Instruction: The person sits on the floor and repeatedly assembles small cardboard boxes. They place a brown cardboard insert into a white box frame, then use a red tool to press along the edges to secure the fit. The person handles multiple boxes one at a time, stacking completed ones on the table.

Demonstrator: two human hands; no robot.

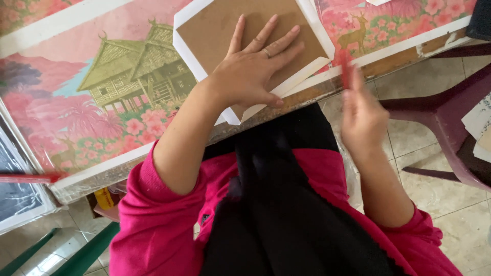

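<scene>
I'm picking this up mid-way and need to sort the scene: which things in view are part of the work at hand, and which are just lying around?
In use:
- left hand, flat on the brown board
- white paper under the board, flaps sticking out
- right hand, blurred, with a red stick-like thing

Lying about:
- printed table cover
- maroon plastic chair
- paper stack on the chair

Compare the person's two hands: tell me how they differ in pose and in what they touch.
The left hand lies flat, fingers spread, pressing the brown board on white paper; the right hand is raised beside the table edge, off the board. The left hand is sharp and wears a ring; the right hand is blurred and seems to pinch a thin red thing. Both come out of pink sleeves.
</scene>
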